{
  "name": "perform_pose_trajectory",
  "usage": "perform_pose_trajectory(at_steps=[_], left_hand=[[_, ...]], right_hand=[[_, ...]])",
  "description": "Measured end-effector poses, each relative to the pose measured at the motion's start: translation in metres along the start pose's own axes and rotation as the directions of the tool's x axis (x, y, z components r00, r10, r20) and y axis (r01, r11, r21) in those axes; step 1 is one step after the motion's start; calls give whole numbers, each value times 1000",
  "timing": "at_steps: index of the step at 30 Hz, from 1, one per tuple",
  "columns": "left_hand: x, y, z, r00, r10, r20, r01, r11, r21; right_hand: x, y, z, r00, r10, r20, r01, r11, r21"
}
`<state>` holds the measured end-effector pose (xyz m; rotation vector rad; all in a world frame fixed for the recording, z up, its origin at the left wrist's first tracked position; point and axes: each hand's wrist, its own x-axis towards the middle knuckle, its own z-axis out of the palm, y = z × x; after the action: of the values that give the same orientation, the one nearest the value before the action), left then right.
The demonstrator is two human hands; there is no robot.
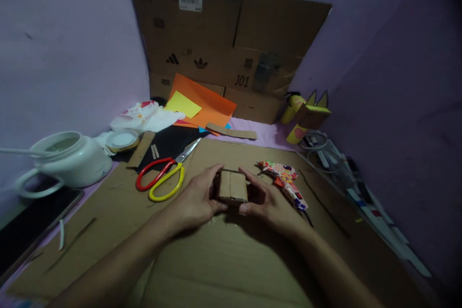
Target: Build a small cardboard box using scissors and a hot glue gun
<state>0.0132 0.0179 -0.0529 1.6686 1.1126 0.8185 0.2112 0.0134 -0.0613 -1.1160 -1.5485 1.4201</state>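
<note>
Head view showed both hands meeting at the centre of the frame over a flat cardboard sheet that covered the surface. Between them sat a small cardboard block, its top face marked by a seam down the middle. The left hand gripped the block from its 9 o'clock side, thumb along the far edge, while the right hand closed on it from 3 o'clock, so the fingers of both hands were clenched around the same piece. Whether the block rested on the sheet or was held just above it could not be told. At 10 o'clock from the block lay scissors with one red and one yellow handle loop, blades pointing away from the person, near the left hand but not touching it. At 2 o'clock, just beside the right hand, lay a glue gun wrapped in a bright multicoloured pattern. Farther out at 9 o'clock stood a white jar with a loop handle, and a dark flat screen lay at 8 o'clock. At 12 o'clock a flattened cardboard box leaned against the wall, with an orange paper and a yellow paper resting against its foot.
</note>
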Motion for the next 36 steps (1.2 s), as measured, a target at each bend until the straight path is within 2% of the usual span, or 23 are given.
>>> perform_pose_trajectory(at_steps=[7, 10, 12, 14, 18, 22, 26, 28, 32, 36], left_hand=[[0, 0, 3, 999, -53, 8, 54, 996, -71], [-1, 3, 4, 997, -69, 22, 71, 993, -93], [-1, 5, 4, 998, -65, 24, 67, 996, -64], [-2, 7, 3, 999, -33, 9, 32, 999, 33], [-3, 9, 2, 999, 41, -20, -35, 973, 229], [-3, 7, 2, 996, 89, -23, -80, 967, 241], [-2, 5, 4, 994, 102, -43, -90, 970, 228], [-2, 5, 4, 994, 107, -40, -95, 969, 228], [-4, 8, 2, 990, 138, -10, -131, 954, 271], [-6, 12, -1, 966, 245, 79, -257, 908, 332]], right_hand=[[-3, -1, 2, 1000, -6, -30, 6, 1000, 19], [-3, -2, 0, 997, -66, -39, 65, 998, -26], [-2, 0, -2, 994, -107, -4, 106, 994, -40], [-2, 2, -4, 992, -120, 29, 121, 992, -26], [-3, 8, -6, 996, -86, -32, 86, 996, -19], [-4, 11, -4, 995, -82, -59, 78, 995, -62], [-7, 10, -3, 967, -240, -80, 224, 959, -173], [-8, 8, -1, 957, -282, -73, 257, 935, -244], [-10, 8, 3, 948, -286, -141, 237, 927, -290], [-10, 9, 4, 948, -278, -157, 230, 936, -268]])
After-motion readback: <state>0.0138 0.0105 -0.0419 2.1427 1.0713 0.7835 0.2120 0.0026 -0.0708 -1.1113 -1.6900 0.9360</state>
